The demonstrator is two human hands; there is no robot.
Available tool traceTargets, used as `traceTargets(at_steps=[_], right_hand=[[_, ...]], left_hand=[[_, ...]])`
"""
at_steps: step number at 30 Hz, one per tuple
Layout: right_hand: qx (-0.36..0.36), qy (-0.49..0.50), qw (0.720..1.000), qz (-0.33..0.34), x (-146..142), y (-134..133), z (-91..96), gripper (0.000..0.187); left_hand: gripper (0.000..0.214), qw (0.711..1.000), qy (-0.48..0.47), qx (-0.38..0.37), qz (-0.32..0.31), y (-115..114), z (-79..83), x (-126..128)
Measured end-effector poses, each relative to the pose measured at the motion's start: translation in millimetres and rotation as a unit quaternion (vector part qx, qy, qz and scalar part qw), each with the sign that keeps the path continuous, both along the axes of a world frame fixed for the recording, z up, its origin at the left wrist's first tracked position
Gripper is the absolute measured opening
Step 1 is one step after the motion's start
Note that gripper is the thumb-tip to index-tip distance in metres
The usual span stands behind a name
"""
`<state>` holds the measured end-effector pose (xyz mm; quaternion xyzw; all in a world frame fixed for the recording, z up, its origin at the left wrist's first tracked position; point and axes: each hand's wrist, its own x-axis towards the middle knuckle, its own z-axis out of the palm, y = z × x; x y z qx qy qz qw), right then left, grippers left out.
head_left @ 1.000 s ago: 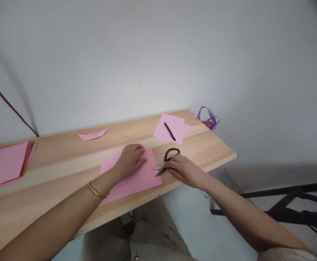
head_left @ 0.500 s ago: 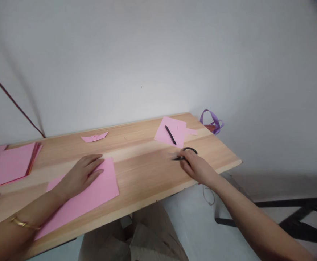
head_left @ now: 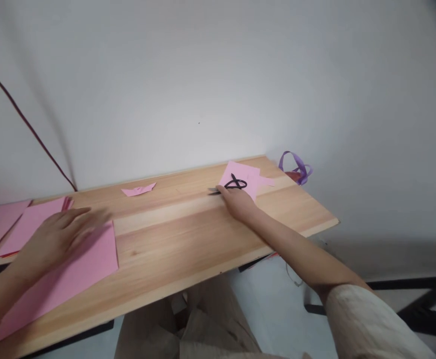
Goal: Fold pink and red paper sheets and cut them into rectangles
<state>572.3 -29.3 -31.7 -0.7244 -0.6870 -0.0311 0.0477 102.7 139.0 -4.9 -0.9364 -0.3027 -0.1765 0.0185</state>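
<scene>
Black-handled scissors (head_left: 236, 184) are gripped in my right hand (head_left: 238, 203), blades pointing left, beside and partly over a pink paper square (head_left: 256, 174). A black pen lies on that square, mostly hidden behind the scissors and hand. My left hand (head_left: 63, 234), blurred at the fingertips, hovers over or rests on a large pink sheet (head_left: 94, 264) at the table's front left; I cannot tell whether it touches. Its fingers are stretched out and hold nothing visible.
A folded pink paper piece (head_left: 139, 190) lies near the wall. Stacked pink paper (head_left: 4, 217) covers the far left. A small pink strip (head_left: 266, 182) sits right of the square. Purple ribbon (head_left: 296, 162) hangs past the right end of the wooden table (head_left: 173, 239).
My right hand has carried the scissors left and away from me to the pink square. My left hand and the large pink sheet have shifted left.
</scene>
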Motion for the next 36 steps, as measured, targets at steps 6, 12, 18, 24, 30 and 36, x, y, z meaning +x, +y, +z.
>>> traceTargets(at_steps=[6, 12, 18, 24, 30, 36], right_hand=[[-0.011, 0.062, 0.996, 0.061, -22, -25, -5.3, 0.054], [0.119, 0.155, 0.98, 0.028, -18, -37, 6.4, 0.051], [0.044, 0.073, 0.995, -0.044, 9, -15, -3.0, 0.038], [0.088, 0.091, 0.99, -0.06, 29, -8, -7.9, 0.038], [0.087, 0.105, 0.983, -0.124, 65, -4, -5.2, 0.038], [0.138, 0.078, 0.983, -0.091, 55, -17, -0.6, 0.041]], left_hand=[[0.048, 0.995, 0.006, -0.034, -0.09, -21, 10.4, 109], [0.05, 0.971, 0.012, -0.089, -0.22, -60, -14.6, 211], [0.077, 0.951, 0.137, -0.123, -0.246, -98, -37.4, 262], [0.077, 0.953, 0.165, -0.129, -0.217, -107, -33.4, 236], [0.07, 0.965, 0.114, -0.105, -0.21, -131, -34.2, 158], [0.074, 0.977, 0.03, -0.061, -0.201, -176, -49.0, 92]])
